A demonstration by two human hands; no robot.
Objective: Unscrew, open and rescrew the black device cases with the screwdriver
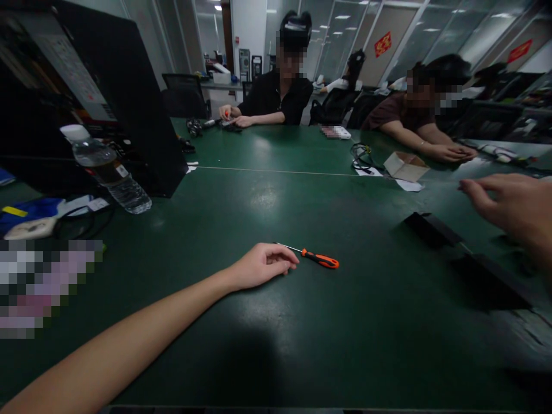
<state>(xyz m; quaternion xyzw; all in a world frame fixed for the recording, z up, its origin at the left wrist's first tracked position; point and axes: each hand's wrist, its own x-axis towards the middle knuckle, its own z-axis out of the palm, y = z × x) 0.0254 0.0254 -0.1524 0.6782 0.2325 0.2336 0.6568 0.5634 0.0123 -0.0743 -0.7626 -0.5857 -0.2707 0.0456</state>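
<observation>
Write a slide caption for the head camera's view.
Left hand beside a screwdriver on a green table, with the right hand at the picture's right edge.

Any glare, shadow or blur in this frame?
Head view: pale glare on the green tabletop beyond the left hand, and a dark shadow towards the near edge. Head view again: the right hand looks blurred, whereas the orange-and-black screwdriver is fairly sharp.
</observation>
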